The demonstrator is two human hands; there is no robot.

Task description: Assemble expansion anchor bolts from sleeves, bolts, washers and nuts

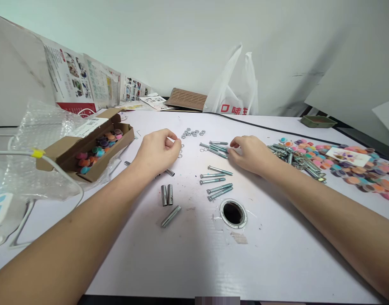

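Observation:
My left hand (158, 150) rests on the white table (277, 254) with its fingers curled in a pinch beside small washers (181, 151); what it pinches is too small to name. My right hand (250, 153) lies knuckles-up, its fingertips closed on the end of a bolt (217, 148) in a small group. More loose bolts (219, 181) lie between the hands. Three metal sleeves (167, 195) lie near my left forearm. A cluster of nuts (193, 133) sits just beyond the hands.
A cardboard box (95, 163) of coloured caps sits on bubble wrap at left. A heap of assembled bolts (304, 163) and coloured discs (366, 173) lies at right. A cable hole (233, 213) opens in the table. A plastic bag (234, 95) stands at the back.

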